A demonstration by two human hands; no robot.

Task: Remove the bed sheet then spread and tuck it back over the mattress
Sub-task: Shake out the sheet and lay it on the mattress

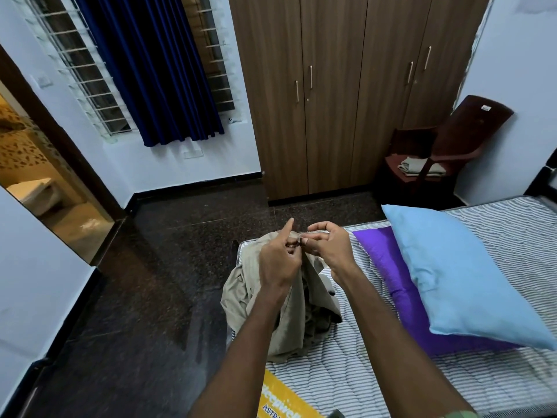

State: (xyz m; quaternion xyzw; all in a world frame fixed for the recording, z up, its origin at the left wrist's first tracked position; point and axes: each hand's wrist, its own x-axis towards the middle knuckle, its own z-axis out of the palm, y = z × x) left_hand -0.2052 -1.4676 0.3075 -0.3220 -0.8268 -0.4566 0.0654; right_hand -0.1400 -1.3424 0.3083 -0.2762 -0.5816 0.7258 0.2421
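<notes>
Left hand (pixel 278 260): I see its curled fingers pinching the khaki bed sheet (pixel 286 309), index finger raised.
Bed sheet: soft crumpled heap, bunched on the mattress (pixel 346 375) corner.
Right hand (pixel 328 248): pinching the same edge, I think; partly hidden.
Mattress: bare, quilted, striped.
Pillow (pixel 464 279): plump, smooth, light blue.

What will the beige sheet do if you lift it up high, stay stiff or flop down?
It will probably flop. The sheet already hangs in soft folds from where the left hand and right hand pinch its top edge. It looks thin, so likely light. The rest lies bunched on the mattress and may drag or snag rather than slide cleanly.
</notes>
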